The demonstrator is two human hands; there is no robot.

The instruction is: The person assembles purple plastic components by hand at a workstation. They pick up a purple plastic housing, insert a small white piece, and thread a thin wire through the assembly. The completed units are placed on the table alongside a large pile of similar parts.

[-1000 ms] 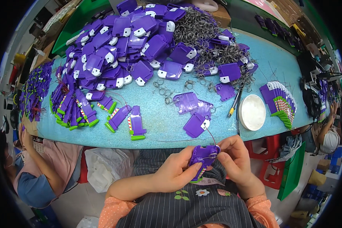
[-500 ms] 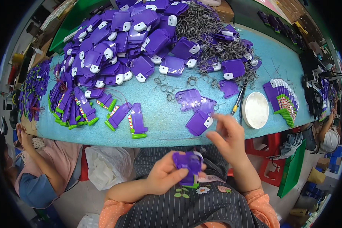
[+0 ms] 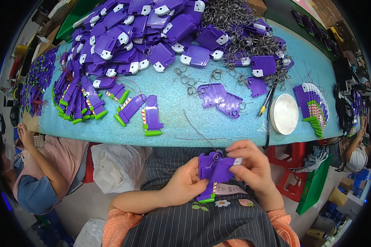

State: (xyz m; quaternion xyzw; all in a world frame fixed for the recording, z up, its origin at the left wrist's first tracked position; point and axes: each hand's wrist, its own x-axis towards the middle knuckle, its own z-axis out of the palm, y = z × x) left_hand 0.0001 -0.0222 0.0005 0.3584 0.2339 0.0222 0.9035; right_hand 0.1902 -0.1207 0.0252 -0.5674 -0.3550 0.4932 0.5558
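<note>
In front of my apron, my left hand (image 3: 184, 183) is closed on a purple plastic wing piece (image 3: 205, 165) with a green tip and a red-and-white striped edge. A coiled spring (image 3: 217, 155) lies in its upper part, and a thin wire rises from there toward the table. My right hand (image 3: 254, 165) pinches a purple plastic cover (image 3: 223, 171) by its white corner. This cover is tilted and overlaps the wing piece; whether the two touch is hard to tell. On the table ahead lie two open purple shells (image 3: 212, 94).
Purple covers (image 3: 111, 43) are heaped at the far left, beside a tangle of metal springs (image 3: 226, 22). Green-tipped wing pieces (image 3: 151, 115) lie at left; a fanned stack (image 3: 311, 107) is at right. A white bowl (image 3: 284, 114) stands by a pen-like tool (image 3: 266, 103). Co-workers sit either side.
My right hand has taken the white-cornered cover off the table and brought it back to the wing piece in my left hand. The view has shifted slightly.
</note>
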